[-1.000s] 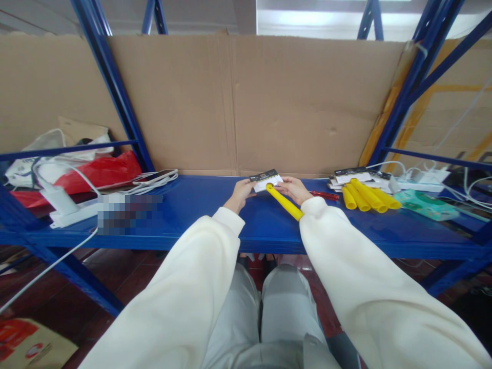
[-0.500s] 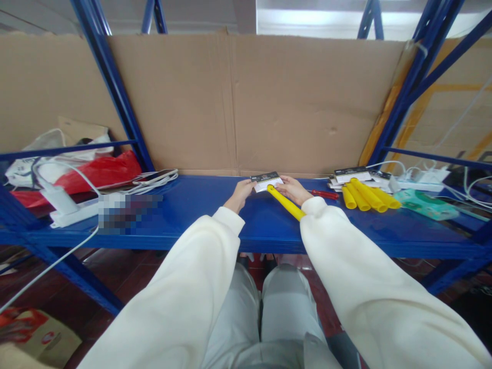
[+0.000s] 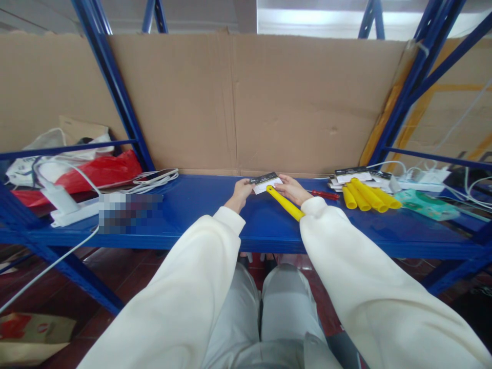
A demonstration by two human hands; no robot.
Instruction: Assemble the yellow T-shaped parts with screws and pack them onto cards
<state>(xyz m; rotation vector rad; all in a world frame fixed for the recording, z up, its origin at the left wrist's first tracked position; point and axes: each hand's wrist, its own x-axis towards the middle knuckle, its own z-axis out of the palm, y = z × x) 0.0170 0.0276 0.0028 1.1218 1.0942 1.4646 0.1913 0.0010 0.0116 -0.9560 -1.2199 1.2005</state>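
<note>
A small black-and-white card [image 3: 266,181] is held between my two hands above the blue shelf. My left hand [image 3: 242,193] is closed on the card's left edge. At the right edge, the fingers of my right hand [image 3: 293,190] pinch the same card. One yellow tube [image 3: 285,203] slants from the card's lower edge toward my right sleeve; whether it is attached to the card I cannot tell. A red screwdriver-like tool [image 3: 325,195] lies just right of my right hand.
Several yellow tubes [image 3: 365,196] lie at the right beside a stack of similar cards [image 3: 352,175]. Near them is a green packet [image 3: 426,204]. A white power strip [image 3: 79,209] and a red bag [image 3: 102,171] are at the left. Cardboard [image 3: 288,102] stands along the back.
The card has tilted slightly in my hands, its left side a little lower. Both hands keep nearly the same place. At the lower left, a blurred shape over the paper bag is gone.
</note>
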